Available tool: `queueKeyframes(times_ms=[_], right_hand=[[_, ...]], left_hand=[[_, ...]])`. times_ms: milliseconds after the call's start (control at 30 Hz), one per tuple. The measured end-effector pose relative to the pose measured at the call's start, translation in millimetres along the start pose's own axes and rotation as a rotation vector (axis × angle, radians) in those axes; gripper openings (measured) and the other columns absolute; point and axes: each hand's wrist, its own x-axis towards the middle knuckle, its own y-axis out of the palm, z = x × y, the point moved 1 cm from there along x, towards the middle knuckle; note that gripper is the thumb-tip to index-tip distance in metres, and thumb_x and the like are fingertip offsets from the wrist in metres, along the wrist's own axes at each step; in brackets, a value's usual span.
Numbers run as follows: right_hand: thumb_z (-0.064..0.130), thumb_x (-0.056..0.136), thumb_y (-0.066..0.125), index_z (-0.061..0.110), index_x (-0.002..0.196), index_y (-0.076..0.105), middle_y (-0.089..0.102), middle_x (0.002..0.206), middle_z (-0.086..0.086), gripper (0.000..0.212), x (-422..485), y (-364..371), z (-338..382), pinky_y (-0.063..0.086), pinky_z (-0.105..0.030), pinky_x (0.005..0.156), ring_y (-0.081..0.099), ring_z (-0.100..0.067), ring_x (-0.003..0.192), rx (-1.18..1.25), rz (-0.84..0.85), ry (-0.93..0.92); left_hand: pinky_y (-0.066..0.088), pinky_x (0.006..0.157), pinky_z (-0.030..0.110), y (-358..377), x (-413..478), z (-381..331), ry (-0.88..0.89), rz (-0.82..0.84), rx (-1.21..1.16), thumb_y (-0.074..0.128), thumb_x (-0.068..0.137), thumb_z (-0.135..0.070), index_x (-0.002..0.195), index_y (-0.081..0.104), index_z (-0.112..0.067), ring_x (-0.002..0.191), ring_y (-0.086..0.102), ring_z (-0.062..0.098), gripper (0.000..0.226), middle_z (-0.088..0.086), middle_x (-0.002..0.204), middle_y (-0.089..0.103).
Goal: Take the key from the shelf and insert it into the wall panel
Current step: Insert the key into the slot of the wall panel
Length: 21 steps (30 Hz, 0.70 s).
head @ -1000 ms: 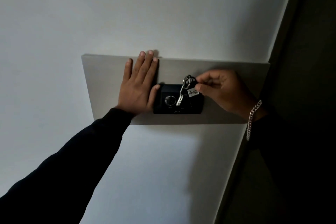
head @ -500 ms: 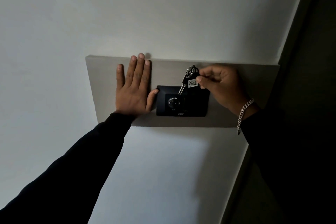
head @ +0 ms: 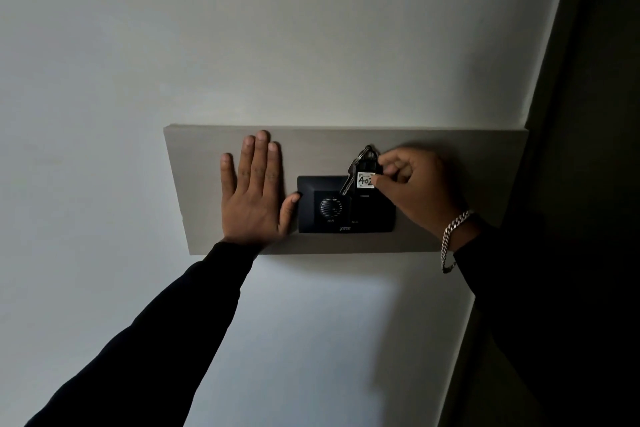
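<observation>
Key retrieval done, insertion pending: right hand (head: 412, 184) pinching white-tagged metal key bunch (head: 362, 173) above black rectangular wall panel (head: 346, 204); left hand (head: 256, 194) flat, released, on grey backing board (head: 207, 184).

We reach both arms up and forward in black sleeves. Our left hand (head: 254, 198) lies flat, palm pressed down, fingers straight and close together, thumb spread out to the right. Our right hand (head: 414, 189) is curled, thumb and forefinger pinched in a tight grip on the key tag (head: 365, 180), the other fingers folded, wrist bent with a chain bracelet (head: 452, 236) on it.
</observation>
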Motion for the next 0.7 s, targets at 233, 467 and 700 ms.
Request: queueKeyframes(times_ms=[233,467,700], right_hand=[[-0.004,0.069,0.057,0.004,0.115,0.063,0.055,0.099,-0.012,0.048,9.7,-3.5,37.6,0.036,-0.018,0.072,0.044,-0.014,0.069,-0.261,0.16,-0.293],[0.016,0.071,0.065,0.008,0.08,0.067,0.062,0.086,-0.009,0.011,36.1,-3.9,49.8,0.051,-0.039,0.072,0.059,-0.029,0.08,-0.444,0.28,-0.37],[0.014,0.076,0.075,0.004,0.077,0.077,0.071,0.078,-0.014,0.01,33.1,-9.9,47.2,0.051,-0.035,0.066,0.065,-0.025,0.068,-0.174,0.163,-0.436]], left_hand=[[0.003,0.127,0.053,0.8,-0.1,1.1,-0.001,0.012,-0.011,0.027,0.097,-0.052,0.157,0.013,-0.005,0.157,0.006,0.029,0.077,0.014,0.167,0.011],[0.002,0.128,0.052,0.2,-0.2,1.0,0.002,0.007,-0.018,0.028,0.098,-0.051,0.157,0.013,-0.005,0.157,0.006,0.029,0.077,0.013,0.167,0.011],[0.0,0.128,0.052,0.6,-0.1,1.0,0.001,0.019,-0.017,0.027,0.098,-0.052,0.157,0.012,-0.005,0.157,0.004,0.029,0.077,0.012,0.167,0.007]])
